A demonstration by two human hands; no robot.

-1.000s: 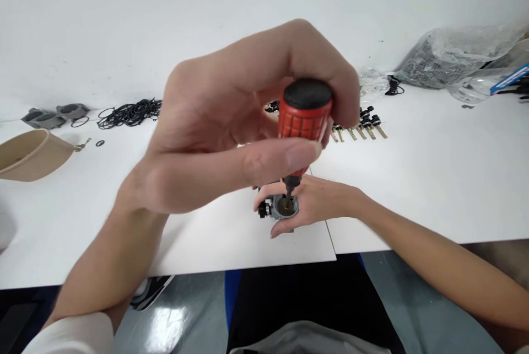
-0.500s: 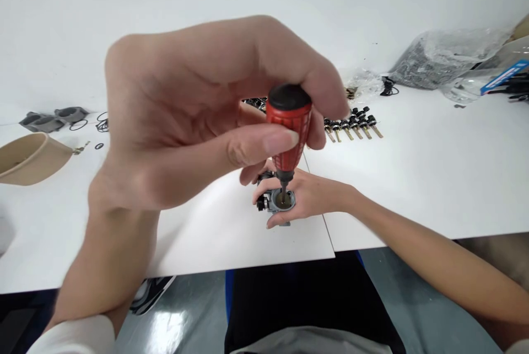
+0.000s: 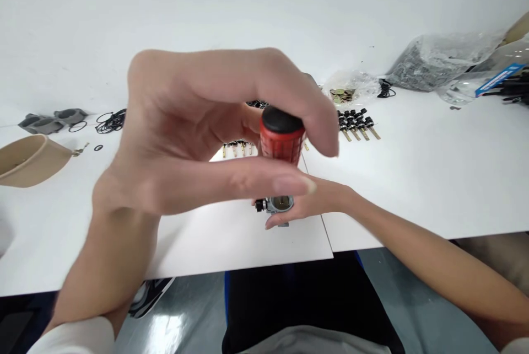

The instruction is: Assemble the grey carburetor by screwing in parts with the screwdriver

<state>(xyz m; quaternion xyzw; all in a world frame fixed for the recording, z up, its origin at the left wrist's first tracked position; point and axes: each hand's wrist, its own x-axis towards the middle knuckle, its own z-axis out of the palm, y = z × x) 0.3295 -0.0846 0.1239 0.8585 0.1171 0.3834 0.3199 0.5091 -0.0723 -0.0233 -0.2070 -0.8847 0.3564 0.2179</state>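
A short screwdriver [image 3: 282, 136] with a red handle and black cap stands upright in front of me. My left hand [image 3: 198, 128], large and close to the camera, has its fingers and thumb curled round that handle; the thumb hides the shaft and tip. Below it on the table, my right hand [image 3: 316, 198] grips a small grey metal throttle body [image 3: 274, 205], fingers partly hidden behind my left thumb. A brass-coloured round plate [image 3: 282, 202] shows in its bore, and a black-ended stem points left.
Several black-headed brass shafts [image 3: 356, 122] lie behind my hands. To the left are a beige bowl [image 3: 37, 161], grey housings [image 3: 53, 119] and black rings [image 3: 111, 121]. Clear bags of parts [image 3: 442, 59] stand at the back right. The table's front edge [image 3: 273, 262] is near my lap.
My left hand has shifted slightly down and right, its thumb sliding lower across the screwdriver handle and covering the shaft. My right hand and the throttle body stay nearly in place.
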